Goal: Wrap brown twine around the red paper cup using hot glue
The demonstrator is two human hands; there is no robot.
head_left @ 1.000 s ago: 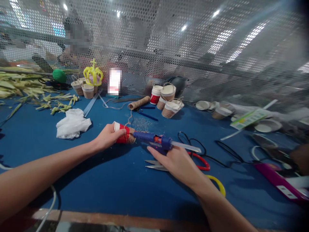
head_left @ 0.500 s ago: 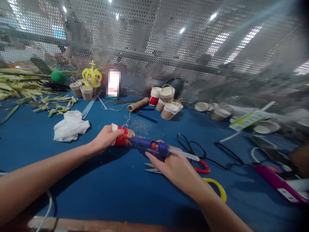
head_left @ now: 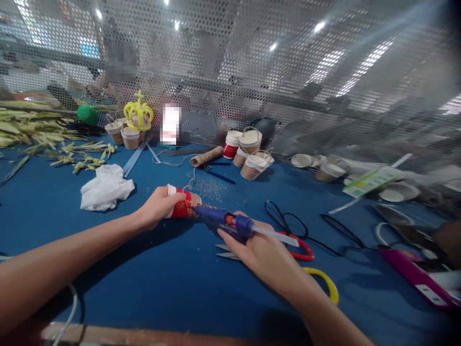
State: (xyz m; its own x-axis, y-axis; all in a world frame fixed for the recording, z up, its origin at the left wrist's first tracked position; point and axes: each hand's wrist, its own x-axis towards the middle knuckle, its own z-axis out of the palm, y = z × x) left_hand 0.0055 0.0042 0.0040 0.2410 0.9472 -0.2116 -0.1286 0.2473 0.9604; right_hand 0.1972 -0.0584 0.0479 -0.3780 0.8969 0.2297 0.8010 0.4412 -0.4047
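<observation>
My left hand (head_left: 157,207) is wrapped round a red paper cup (head_left: 181,206) lying on its side on the blue table (head_left: 173,278), part of the cup bound in brown twine. My right hand (head_left: 260,253) grips a blue glue gun (head_left: 230,219) with a clear glue stick (head_left: 275,234) poking out of its back. The gun's nozzle meets the twine-wrapped end of the cup. A strand of twine runs from the cup back to a twine spool (head_left: 207,156).
Red and yellow scissors (head_left: 306,262) lie under my right hand. Black cables (head_left: 288,221) curl to the right. Twine-wrapped cups (head_left: 252,151), a yellow crown (head_left: 139,113), white crumpled plastic (head_left: 106,187) and green leaves (head_left: 46,137) sit farther back. A perforated screen (head_left: 252,72) stands behind, a person beyond it.
The glue gun has tilted slightly lower and shifted a little left against the cup. My left hand keeps its hold on the cup.
</observation>
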